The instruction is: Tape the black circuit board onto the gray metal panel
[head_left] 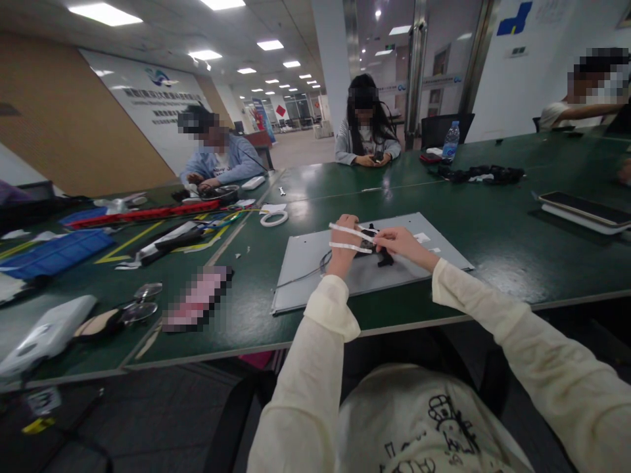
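- Head view: the left hand (344, 244) is raised over a grey panel (315, 276) that lies flat on the green table (493, 223), with two white strips (351, 238) stretched across its fingers, one above the other.
- The right hand (401, 242) pinches the near ends of the strips, its fingers closed on them just beside the left hand.
- A small black part (383, 257) lies on the panel right under both hands; whether either hand touches it cannot be told.
- A thin cable (300, 277) trails off the panel's left side.
- A roll of white tape (274, 218) sits on the table beyond the panel's far left corner.
- Further left lie a long red bar (142, 214) and a blue tray (54, 253).
- Across the table a person (365, 128) sits looking at a phone, a water bottle (450, 142) well to the right of them.
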A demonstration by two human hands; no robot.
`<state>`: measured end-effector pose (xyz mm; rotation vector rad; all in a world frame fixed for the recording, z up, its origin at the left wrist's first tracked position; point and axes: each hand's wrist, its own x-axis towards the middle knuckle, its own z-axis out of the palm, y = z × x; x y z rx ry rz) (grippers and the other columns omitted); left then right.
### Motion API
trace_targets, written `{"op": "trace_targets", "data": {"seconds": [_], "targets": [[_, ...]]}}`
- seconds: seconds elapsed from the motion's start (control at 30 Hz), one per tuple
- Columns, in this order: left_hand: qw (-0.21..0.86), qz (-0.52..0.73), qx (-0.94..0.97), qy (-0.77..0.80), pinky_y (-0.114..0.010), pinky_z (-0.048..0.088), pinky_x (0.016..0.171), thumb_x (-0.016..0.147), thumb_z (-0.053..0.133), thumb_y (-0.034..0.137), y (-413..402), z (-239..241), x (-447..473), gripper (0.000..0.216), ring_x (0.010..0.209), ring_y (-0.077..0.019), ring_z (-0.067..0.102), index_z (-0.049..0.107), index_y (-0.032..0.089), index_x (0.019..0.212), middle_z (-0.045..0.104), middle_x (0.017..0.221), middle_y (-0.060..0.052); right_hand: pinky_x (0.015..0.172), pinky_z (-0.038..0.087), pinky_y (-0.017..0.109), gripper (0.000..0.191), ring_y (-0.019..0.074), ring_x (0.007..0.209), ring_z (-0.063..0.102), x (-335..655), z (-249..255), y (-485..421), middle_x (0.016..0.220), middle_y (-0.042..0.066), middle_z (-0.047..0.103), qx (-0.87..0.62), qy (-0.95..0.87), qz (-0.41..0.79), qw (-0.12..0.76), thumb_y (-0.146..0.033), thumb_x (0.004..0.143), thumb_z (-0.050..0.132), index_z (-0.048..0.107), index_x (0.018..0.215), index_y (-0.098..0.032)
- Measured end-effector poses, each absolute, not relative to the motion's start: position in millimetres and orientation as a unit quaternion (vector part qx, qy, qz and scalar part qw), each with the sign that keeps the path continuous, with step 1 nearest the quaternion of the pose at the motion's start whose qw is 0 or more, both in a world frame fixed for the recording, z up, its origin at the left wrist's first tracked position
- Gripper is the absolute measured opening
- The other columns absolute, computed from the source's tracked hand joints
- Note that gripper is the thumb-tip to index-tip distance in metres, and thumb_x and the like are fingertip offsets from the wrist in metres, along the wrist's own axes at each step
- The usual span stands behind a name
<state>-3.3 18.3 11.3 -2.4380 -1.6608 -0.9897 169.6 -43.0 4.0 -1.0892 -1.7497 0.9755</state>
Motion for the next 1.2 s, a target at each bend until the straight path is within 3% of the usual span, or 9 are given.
{"op": "trace_targets", "data": {"seconds": [0.1, 0.2, 0.3, 0.37, 0.53, 0.6, 0.9, 1.2], "targets": [[-0.074, -0.384, -0.74, -0.547, -0.03, 0.047, 0.095, 0.089, 0.041, 0.012, 23, 15, -10, 0.029, 0.112, -0.019, 0.059, 0.063, 0.016, 0.109, 0.064, 0.119, -0.01, 0.046, 0.031, 0.018, 0.03, 0.0062, 0.05, 0.044, 184, 11, -39, 0.072, 0.002, 0.062, -0.455, -0.651, 0.402, 0.455, -0.046, 0.08, 0.055, 0.056, 0.077, -0.016], [-0.269, -0.412, -0.688, -0.534, -0.025, 0.053, 0.071, 0.099, 0.028, 0.034, 20, 22, -17, 0.039, 0.09, -0.0156, 0.068, 0.06, 0.017, 0.115, 0.067, 0.112, -0.008, 0.047, 0.029, 0.017, 0.026, 0.007, 0.054, 0.048, 201, 12, -35, 0.069, 0.0, 0.058, -0.491, -0.638, 0.428, 0.411, -0.042, 0.084, 0.05, 0.05, 0.074, -0.017], [-0.442, -0.353, -0.666, -0.486, -0.022, 0.046, 0.05, 0.097, 0.015, 0.058, 11, 29, -24, 0.066, 0.066, -0.0141, 0.068, 0.065, 0.016, 0.107, 0.071, 0.097, -0.01, 0.049, 0.032, 0.018, 0.025, 0.0081, 0.054, 0.049, 215, 4, -26, 0.065, -0.001, 0.056, -0.523, -0.657, 0.412, 0.354, -0.038, 0.087, 0.045, 0.048, 0.072, -0.018], [-0.484, -0.319, -0.664, -0.472, -0.021, 0.04, 0.043, 0.095, 0.015, 0.063, 6, 30, -25, 0.072, 0.054, -0.0123, 0.063, 0.068, 0.015, 0.097, 0.071, 0.084, -0.009, 0.052, 0.034, 0.02, 0.026, 0.0091, 0.054, 0.05, 219, -4, -21, 0.061, -0.001, 0.055, -0.544, -0.682, 0.358, 0.333, -0.036, 0.088, 0.042, 0.048, 0.07, -0.018], [-0.381, -0.29, -0.718, -0.506, -0.019, 0.037, 0.045, 0.088, 0.053, 0.045, -1, 17, -20, 0.032, 0.043, -0.0076, 0.05, 0.065, 0.016, 0.083, 0.061, 0.058, 0.002, 0.057, 0.035, 0.022, 0.037, 0.0115, 0.056, 0.052, 220, -14, -16, 0.057, 0.0, 0.056, -0.575, -0.733, 0.212, 0.296, -0.043, 0.088, 0.043, 0.049, 0.062, -0.018], [-0.317, -0.265, -0.752, -0.513, -0.02, 0.04, 0.05, 0.085, 0.058, 0.04, -4, 12, -17, 0.027, 0.046, -0.009, 0.052, 0.063, 0.016, 0.073, 0.058, 0.053, 0.003, 0.058, 0.034, 0.023, 0.039, 0.0121, 0.057, 0.051, 219, -14, -18, 0.056, 0.0, 0.056, -0.574, -0.746, 0.177, 0.288, -0.046, 0.088, 0.045, 0.049, 0.06, -0.018], [-0.061, -0.216, -0.789, -0.572, -0.029, 0.045, 0.07, 0.086, 0.057, 0.035, -35, 4, 5, 0.024, 0.075, -0.0199, 0.063, 0.063, 0.017, 0.07, 0.067, 0.073, -0.006, 0.06, 0.033, 0.023, 0.032, 0.0137, 0.065, 0.056, 217, -20, -20, 0.069, 0.003, 0.064, -0.597, -0.757, 0.114, 0.24, -0.042, 0.088, 0.052, 0.063, 0.072, -0.017], [-0.022, -0.15, -0.797, -0.584, -0.031, 0.048, 0.074, 0.088, 0.053, 0.034, -48, 1, 15, 0.022, 0.086, -0.0245, 0.066, 0.066, 0.017, 0.081, 0.07, 0.083, -0.01, 0.059, 0.031, 0.024, 0.028, 0.0164, 0.072, 0.059, 215, -15, -30, 0.076, 0.006, 0.068, -0.643, -0.745, 0.058, 0.165, -0.039, 0.09, 0.051, 0.066, 0.079, -0.017]]}}
